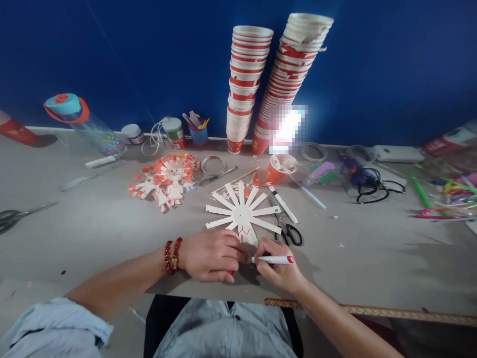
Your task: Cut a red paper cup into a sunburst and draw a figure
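A white paper cutout (242,215) with strips fanned out around a round middle lies on the table, red lines drawn on its lower part. My left hand (214,254), fingers curled together, presses on the lower left side of the cutout. A bit of something red shows beneath its fingers, too covered to name. My right hand (278,268) grips a white marker (276,259) with a red end, its tip at the lower part of the cutout. Black-handled scissors (293,234) lie partly under the strips on the right.
Two tall stacks of paper cups (244,89) stand against the blue wall. Finished-looking paper figures (175,174) lie left of the cutout. A cup of scraps (280,169), a capped marker (283,205), a water bottle (87,124) and more scissors (15,217) surround the work.
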Available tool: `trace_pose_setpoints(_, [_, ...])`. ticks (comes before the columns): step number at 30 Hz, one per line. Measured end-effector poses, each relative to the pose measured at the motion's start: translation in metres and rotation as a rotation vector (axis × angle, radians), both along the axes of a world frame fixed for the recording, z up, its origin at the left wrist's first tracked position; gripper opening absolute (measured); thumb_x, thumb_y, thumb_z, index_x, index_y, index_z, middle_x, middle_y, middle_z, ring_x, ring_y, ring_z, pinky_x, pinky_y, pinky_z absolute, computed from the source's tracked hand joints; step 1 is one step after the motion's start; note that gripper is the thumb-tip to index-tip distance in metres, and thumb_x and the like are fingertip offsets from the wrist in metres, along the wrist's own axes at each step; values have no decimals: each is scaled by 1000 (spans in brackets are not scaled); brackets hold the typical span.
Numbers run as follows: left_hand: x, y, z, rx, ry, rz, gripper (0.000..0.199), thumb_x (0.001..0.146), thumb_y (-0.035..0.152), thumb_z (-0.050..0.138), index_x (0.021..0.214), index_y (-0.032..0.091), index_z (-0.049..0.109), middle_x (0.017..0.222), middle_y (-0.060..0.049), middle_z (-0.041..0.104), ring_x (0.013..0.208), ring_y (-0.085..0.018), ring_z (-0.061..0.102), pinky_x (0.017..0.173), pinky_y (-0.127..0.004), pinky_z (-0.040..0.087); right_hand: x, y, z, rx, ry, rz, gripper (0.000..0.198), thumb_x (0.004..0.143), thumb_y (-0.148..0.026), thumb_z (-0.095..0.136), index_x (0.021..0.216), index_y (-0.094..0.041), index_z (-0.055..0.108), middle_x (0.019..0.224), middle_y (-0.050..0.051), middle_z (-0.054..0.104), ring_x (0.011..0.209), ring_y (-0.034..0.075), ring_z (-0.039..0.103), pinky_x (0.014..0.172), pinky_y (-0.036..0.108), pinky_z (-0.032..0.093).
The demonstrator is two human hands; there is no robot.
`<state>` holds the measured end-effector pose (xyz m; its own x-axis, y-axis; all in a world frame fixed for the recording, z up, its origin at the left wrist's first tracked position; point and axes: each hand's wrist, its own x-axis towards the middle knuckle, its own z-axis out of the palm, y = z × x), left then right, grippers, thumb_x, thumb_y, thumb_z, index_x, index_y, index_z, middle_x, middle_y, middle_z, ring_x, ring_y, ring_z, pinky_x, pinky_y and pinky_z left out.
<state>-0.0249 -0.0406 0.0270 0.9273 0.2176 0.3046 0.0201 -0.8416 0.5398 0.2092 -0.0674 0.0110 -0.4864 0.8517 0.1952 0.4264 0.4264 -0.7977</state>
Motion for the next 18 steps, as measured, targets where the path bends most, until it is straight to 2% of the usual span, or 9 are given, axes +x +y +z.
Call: trace_pose_setpoints(18, [2,0,-2,-44,-13,-5,12,93,28,50,91,19,58,112,-14,70,109,-24,62,105,-41,40,1,0,0,-4,33,-6,13,69,-14,48,61,-23,43,52,-5,48,46,11,44,49,24,33])
